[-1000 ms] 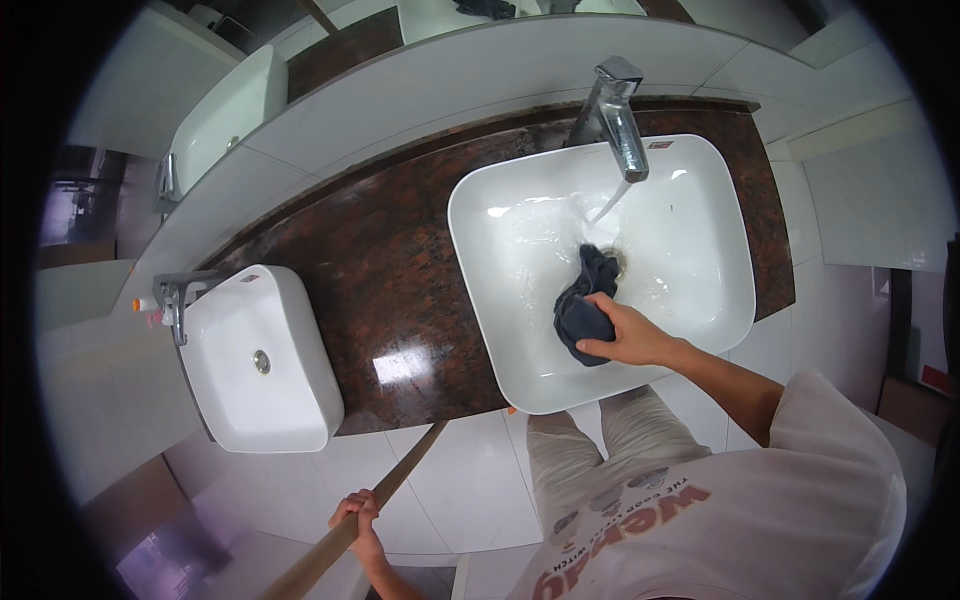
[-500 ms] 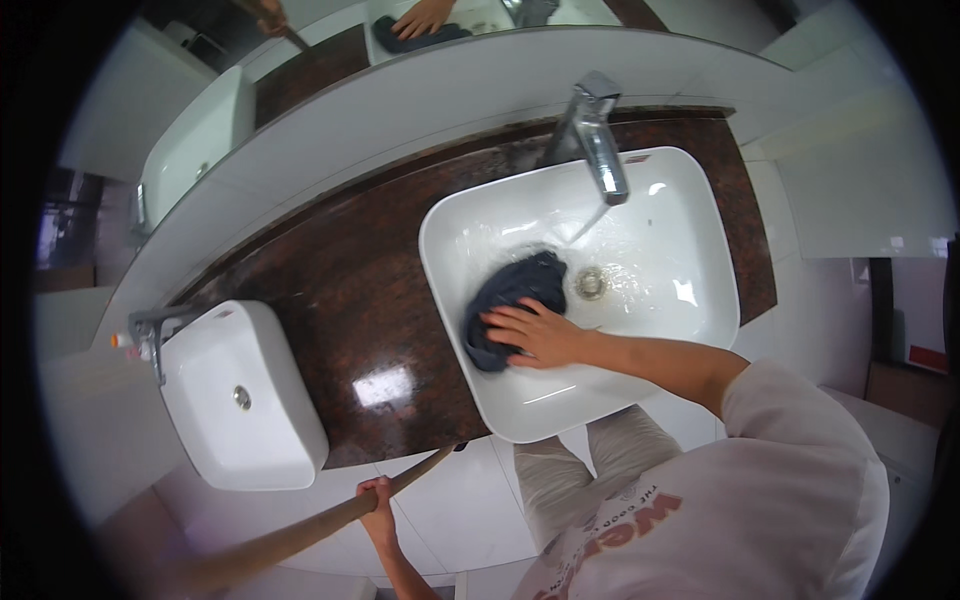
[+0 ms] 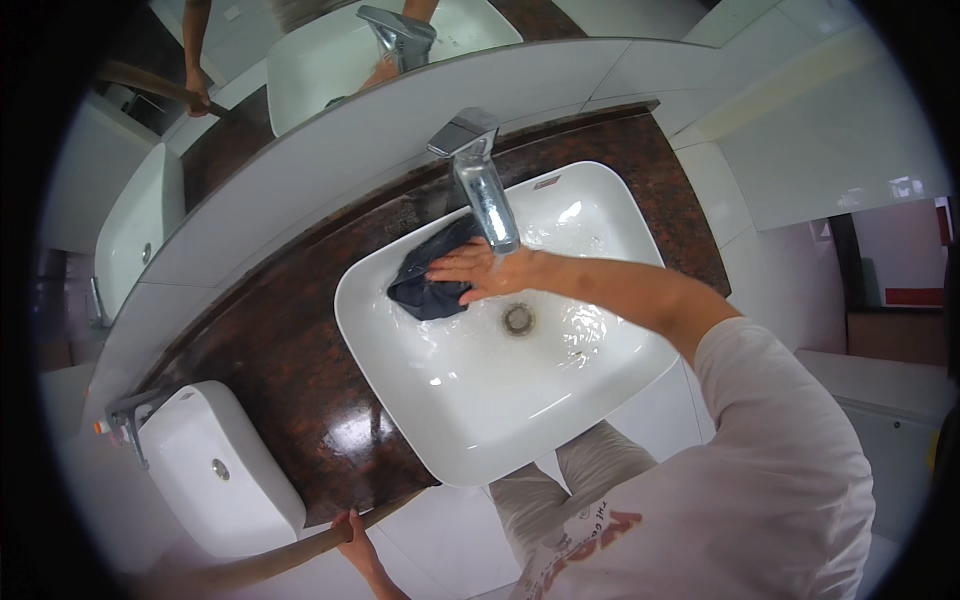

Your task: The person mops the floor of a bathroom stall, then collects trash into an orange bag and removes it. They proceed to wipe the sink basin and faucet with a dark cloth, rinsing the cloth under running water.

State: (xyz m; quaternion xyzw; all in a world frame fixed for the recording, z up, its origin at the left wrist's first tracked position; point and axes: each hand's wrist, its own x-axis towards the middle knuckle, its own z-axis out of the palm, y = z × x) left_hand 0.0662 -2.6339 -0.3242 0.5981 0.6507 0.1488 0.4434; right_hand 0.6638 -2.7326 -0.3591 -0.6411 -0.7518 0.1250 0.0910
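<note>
My right hand (image 3: 488,270) lies with spread fingers on a wet dark navy cloth (image 3: 422,298), pressing it against the back left wall of the white sink (image 3: 395,405). The chrome tap (image 3: 485,192) stands directly over my wrist, and its spout hides part of the hand's edge. At the lower left, my left hand (image 3: 352,532) is wrapped around a long wooden pole (image 3: 275,562), which slants along the counter's front edge. The near end of the pole is blurred. Beyond my right hand, the round drain (image 3: 518,320) shows bare and wet.
A dark red-brown stone counter (image 3: 270,370) carries both sinks. On the left is a second white sink (image 3: 205,500) with its own chrome tap (image 3: 125,430). Behind the counter, a mirror (image 3: 240,110) reflects the sinks and my arms.
My right hand has pushed the cloth from the sink's left side toward the back, under the tap. The view has shifted, while my left hand keeps its hold on the pole.
</note>
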